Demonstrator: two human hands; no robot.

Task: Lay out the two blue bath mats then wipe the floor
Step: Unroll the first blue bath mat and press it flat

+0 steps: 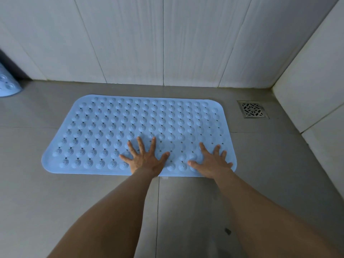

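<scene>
Underfoot, grey floor tiles (55, 192) are bounded by white wall tiles (130, 43); a steel floor drain (252, 109) is set near the right wall. One blue bath mat (111, 127) is spread flat, pressed at its near edge by the left hand (146, 161) and right hand (214, 162), fingers splayed, nothing gripped; a second mat (7, 84) is glimpsed far left.

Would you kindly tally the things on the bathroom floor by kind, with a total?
Blue bath mats: 2, one flat mat and a second mat partly in view at the left edge
Floor drains: 1, a metal drain
Hands: 2, left hand and right hand, spread flat on the mat
Total: 5
</scene>
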